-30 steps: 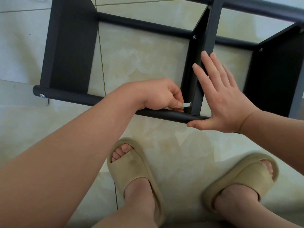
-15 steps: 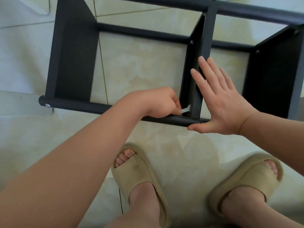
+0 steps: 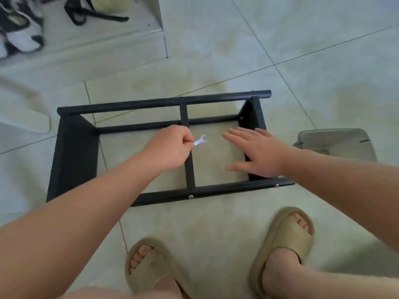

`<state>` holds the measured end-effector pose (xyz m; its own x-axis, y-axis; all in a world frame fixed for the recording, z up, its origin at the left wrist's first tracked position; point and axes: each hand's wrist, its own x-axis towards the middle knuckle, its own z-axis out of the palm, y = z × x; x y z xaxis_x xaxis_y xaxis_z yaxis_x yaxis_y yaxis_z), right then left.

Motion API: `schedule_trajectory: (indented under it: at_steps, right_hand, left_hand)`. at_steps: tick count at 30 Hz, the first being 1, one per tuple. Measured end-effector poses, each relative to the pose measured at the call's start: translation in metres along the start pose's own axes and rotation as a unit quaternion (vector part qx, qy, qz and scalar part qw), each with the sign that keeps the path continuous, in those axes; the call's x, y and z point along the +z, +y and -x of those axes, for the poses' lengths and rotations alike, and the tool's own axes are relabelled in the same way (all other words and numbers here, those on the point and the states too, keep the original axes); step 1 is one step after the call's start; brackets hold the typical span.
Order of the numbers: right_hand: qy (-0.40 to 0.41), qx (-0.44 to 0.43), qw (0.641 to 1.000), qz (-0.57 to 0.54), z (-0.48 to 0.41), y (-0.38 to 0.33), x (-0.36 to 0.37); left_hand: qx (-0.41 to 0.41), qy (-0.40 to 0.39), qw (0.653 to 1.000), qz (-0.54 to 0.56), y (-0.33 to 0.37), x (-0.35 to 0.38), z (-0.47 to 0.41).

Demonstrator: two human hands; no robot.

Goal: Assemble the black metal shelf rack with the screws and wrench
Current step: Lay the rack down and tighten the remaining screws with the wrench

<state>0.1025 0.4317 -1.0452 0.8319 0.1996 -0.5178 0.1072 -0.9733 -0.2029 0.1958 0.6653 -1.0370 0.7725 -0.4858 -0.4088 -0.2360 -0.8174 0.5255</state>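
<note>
The black metal shelf rack (image 3: 73, 152) lies on its side on the tiled floor, its tubes forming a frame around three upright panels. Silver screw heads (image 3: 190, 197) show on the near tube. My left hand (image 3: 170, 147) hovers over the middle panel and pinches a small flat silver wrench (image 3: 200, 140), whose open jaw points to the right, clear of the rack. My right hand (image 3: 257, 154) is spread flat with straight fingers over the right end panel, by the near tube.
My two feet in tan slides (image 3: 151, 268) stand just in front of the rack. A grey plastic tub (image 3: 336, 143) sits to the right of the frame. Shoes and black straps (image 3: 23, 29) lie on a raised ledge at the far left.
The view has pulled back, so the whole rack shows. My left hand lifted the wrench away from the joint at the middle panel. My right hand moved from the middle panel to the right end.
</note>
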Motion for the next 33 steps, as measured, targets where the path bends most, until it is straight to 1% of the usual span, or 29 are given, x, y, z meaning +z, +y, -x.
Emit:
schedule_trajectory:
  at_steps: [2, 6, 10, 12, 14, 17, 21, 24, 29, 33]
  right_hand:
    - [0.018, 0.032, 0.999, 0.013, 0.031, 0.033, -0.012]
    - [0.032, 0.108, 0.993, 0.034, 0.09, 0.1, -0.018]
    - [0.053, 0.191, 0.98, 0.013, 0.132, 0.152, 0.0]
    - [0.041, 0.229, 0.973, -0.002, 0.143, 0.171, 0.013]
    - [0.026, 0.265, 0.964, -0.024, 0.149, 0.19, 0.024]
    - [0.013, 0.291, 0.955, -0.054, 0.151, 0.215, 0.038]
    - [-0.01, 0.304, 0.948, -0.087, 0.149, 0.236, 0.068]
    - [-0.018, 0.308, 0.945, -0.108, 0.143, 0.246, 0.089]
    - [-0.019, 0.293, 0.948, -0.125, 0.133, 0.244, 0.096]
    - [-0.008, 0.271, 0.955, -0.118, 0.131, 0.238, 0.083]
  left_hand:
    - [0.038, -0.023, 0.999, -0.017, 0.041, -0.004, -0.002]
    - [0.107, -0.094, 0.988, -0.058, 0.123, 0.008, -0.006]
    - [0.118, -0.162, 0.972, -0.126, 0.189, 0.04, -0.021]
    - [0.13, -0.198, 0.957, -0.168, 0.219, 0.061, -0.034]
    - [0.135, -0.208, 0.948, -0.2, 0.249, 0.083, -0.051]
    - [0.13, -0.224, 0.943, -0.207, 0.279, 0.12, -0.076]
    - [0.097, -0.236, 0.95, -0.182, 0.297, 0.169, -0.105]
    - [0.063, -0.223, 0.96, -0.154, 0.297, 0.2, -0.118]
    - [0.063, -0.216, 0.969, -0.101, 0.284, 0.217, -0.122]
    - [0.073, -0.198, 0.975, -0.073, 0.278, 0.207, -0.117]
